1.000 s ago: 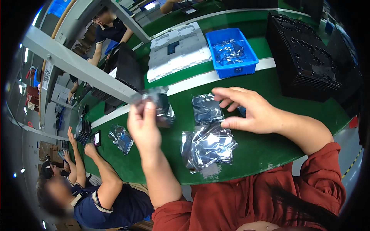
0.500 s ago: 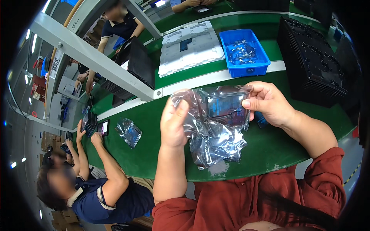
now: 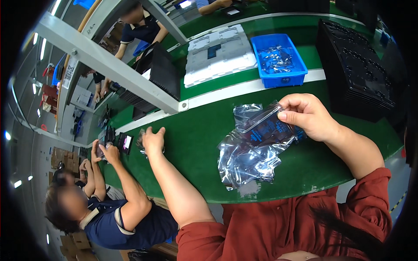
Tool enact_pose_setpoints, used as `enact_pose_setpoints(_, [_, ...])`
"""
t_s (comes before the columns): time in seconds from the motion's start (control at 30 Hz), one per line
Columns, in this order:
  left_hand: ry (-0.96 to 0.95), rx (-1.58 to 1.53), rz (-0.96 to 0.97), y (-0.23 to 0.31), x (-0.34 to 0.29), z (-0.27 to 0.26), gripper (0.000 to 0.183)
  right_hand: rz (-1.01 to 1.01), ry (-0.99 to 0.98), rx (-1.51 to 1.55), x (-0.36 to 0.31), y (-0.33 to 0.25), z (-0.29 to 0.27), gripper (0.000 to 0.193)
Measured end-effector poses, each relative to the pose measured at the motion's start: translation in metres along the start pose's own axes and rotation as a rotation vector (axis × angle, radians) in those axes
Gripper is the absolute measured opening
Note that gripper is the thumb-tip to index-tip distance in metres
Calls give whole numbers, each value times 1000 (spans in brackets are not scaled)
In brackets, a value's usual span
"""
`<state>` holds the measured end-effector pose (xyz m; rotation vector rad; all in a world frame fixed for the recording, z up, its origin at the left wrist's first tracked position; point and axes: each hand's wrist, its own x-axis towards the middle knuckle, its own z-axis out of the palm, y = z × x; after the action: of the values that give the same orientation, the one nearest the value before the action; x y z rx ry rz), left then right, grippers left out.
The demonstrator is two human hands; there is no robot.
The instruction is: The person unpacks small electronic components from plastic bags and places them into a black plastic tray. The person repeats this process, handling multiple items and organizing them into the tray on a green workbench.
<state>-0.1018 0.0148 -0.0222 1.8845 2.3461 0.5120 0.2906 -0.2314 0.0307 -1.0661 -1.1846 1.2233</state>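
Note:
My right hand [image 3: 307,116] pinches the upper right edge of a shiny, see-through antistatic bag [image 3: 272,130] between thumb and fingers. Dark blue print shows on the bag, and its face tilts toward me. Under and in front of it lie more crumpled shiny bags [image 3: 250,163], overlapping so that I cannot separate them. To the left, my stretched-out left hand [image 3: 154,141] has its thumb and forefinger apart. It is at another crumpled silvery bag [image 3: 141,138], which my fingers partly cover.
Beyond the rail are a white moulded tray [image 3: 222,65] with a dark piece, a blue bin [image 3: 285,80] of shiny bags and stacked black trays [image 3: 355,65]. A metal post [image 3: 126,71] slants at left. A co-worker [image 3: 126,217] handles dark items nearby.
My left hand has let go of the antistatic bag and reached left to the other bag. The bag in my right hand now hangs lower and tilted. The view has shifted slightly.

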Motion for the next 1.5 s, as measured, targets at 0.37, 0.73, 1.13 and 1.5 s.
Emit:
enact_pose_setpoints(0.37, [-303,32,425,109,-100,-15,52,-29,38,-67,-5,1,-1,12])
enact_pose_setpoints(0.73, [-279,-649,1135,188,-200,-73,22,-94,43,-180,-7,-2,2,12])
enact_pose_setpoints(1.13, [-440,-700,1035,179,-224,-55,10,-248,-62,-707,-17,-17,10,20])
enact_pose_setpoints(1.5, [-680,-672,1145,171,-223,-51,11,-491,-260,-933,-18,-20,6,21])
